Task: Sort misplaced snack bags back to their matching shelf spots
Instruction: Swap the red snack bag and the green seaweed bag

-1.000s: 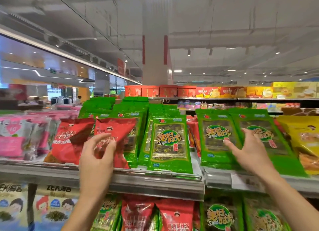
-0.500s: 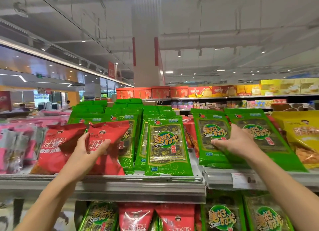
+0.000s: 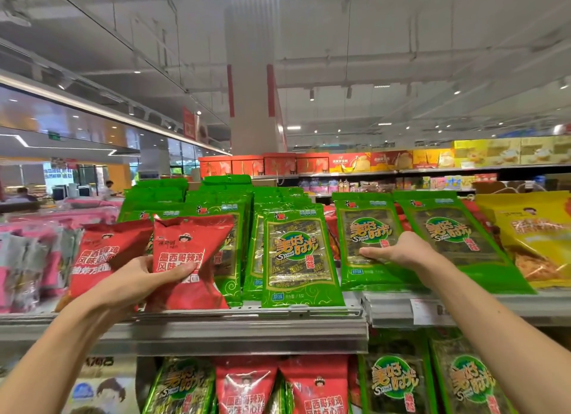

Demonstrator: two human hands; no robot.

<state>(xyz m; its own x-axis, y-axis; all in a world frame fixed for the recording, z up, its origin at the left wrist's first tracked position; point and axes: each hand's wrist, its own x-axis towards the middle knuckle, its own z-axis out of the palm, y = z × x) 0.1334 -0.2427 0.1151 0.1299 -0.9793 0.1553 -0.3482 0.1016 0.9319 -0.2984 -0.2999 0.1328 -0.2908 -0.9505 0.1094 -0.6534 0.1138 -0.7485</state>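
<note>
A red snack bag stands on the top shelf in front of green seaweed bags. My left hand grips its lower left side, thumb across the front. A second red bag leans just to its left. My right hand holds the lower part of a green seaweed bag, thumb on its front, fingers hidden behind. Another green seaweed bag stands between my two hands, and one more lies to the right of my right hand.
Pink bags fill the shelf's left end and yellow bags the right end. The lower shelf holds green seaweed bags and red bags. A white pillar and further shelving stand behind; people are far left.
My left hand has closed on the red bag and tilted it forward. My right hand has slid down and taken hold of the green seaweed bag. The camera has moved closer.
</note>
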